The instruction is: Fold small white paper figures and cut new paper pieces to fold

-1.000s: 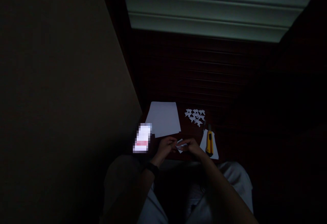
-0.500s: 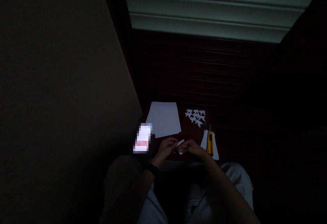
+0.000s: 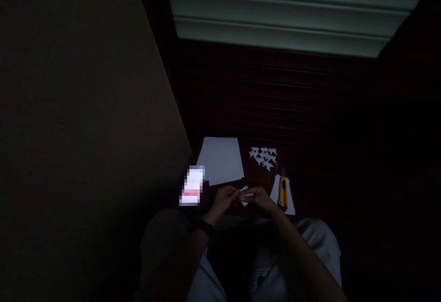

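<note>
In dim light my left hand (image 3: 225,199) and my right hand (image 3: 257,198) meet over the near edge of a small dark table (image 3: 253,180). Both pinch a small piece of white paper (image 3: 245,195) between their fingertips. My left wrist carries a dark band (image 3: 204,226). A white sheet of paper (image 3: 221,159) lies just beyond my left hand. A yellow utility knife (image 3: 282,192) rests on a paper scrap (image 3: 289,200) right of my right hand.
Several small folded white paper shapes (image 3: 263,157) sit in a cluster at the table's far right. A lit phone screen (image 3: 192,186) glows at the table's left edge. A plain wall (image 3: 79,122) rises on the left, slatted blinds (image 3: 275,86) behind. My lap in light trousers (image 3: 320,242) is below.
My hands have shifted only slightly around the small paper, turning it a little between the fingertips. Everything on the table has stayed in place.
</note>
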A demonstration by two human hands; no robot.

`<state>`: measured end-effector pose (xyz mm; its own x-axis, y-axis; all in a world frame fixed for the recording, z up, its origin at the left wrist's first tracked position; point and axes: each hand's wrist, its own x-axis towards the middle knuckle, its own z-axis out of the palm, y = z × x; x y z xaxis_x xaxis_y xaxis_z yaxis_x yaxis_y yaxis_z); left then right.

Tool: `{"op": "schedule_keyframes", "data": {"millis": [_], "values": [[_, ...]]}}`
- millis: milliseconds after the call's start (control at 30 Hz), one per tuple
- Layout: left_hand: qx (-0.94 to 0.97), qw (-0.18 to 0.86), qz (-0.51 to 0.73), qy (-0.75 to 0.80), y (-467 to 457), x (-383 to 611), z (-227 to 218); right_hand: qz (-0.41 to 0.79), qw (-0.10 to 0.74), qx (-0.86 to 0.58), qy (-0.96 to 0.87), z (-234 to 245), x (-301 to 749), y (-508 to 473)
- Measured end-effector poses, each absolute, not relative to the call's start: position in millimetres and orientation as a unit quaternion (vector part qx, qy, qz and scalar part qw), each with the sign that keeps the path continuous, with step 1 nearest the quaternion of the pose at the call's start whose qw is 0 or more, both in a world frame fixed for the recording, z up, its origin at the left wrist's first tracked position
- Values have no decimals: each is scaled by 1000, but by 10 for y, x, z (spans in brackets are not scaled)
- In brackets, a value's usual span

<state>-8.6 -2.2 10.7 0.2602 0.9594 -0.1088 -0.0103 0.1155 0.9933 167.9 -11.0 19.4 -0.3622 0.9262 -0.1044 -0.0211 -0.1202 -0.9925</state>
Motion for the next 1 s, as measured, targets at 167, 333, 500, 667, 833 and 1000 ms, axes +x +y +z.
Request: {"op": "schedule_keyframes", "data": {"millis": [167,333,500,667,833,1000], "values": [[517,606,402,450,-8,-77,80,591,393,-430,-559,147,1682,-84],[498,622,398,455,-9,-92,72,553,377,-470,-576,59,1660,-70],[496,639,379,449,-33,-110,137,486,390,-496,-605,-1,1629,-65],[498,626,391,455,-45,-75,113,438,397,-517,-619,-13,1603,-75],[501,607,414,457,-42,-46,53,419,406,-541,-606,12,1572,-97],[491,584,451,463,-65,-26,10,402,410,-551,-605,17,1553,-104]]}}
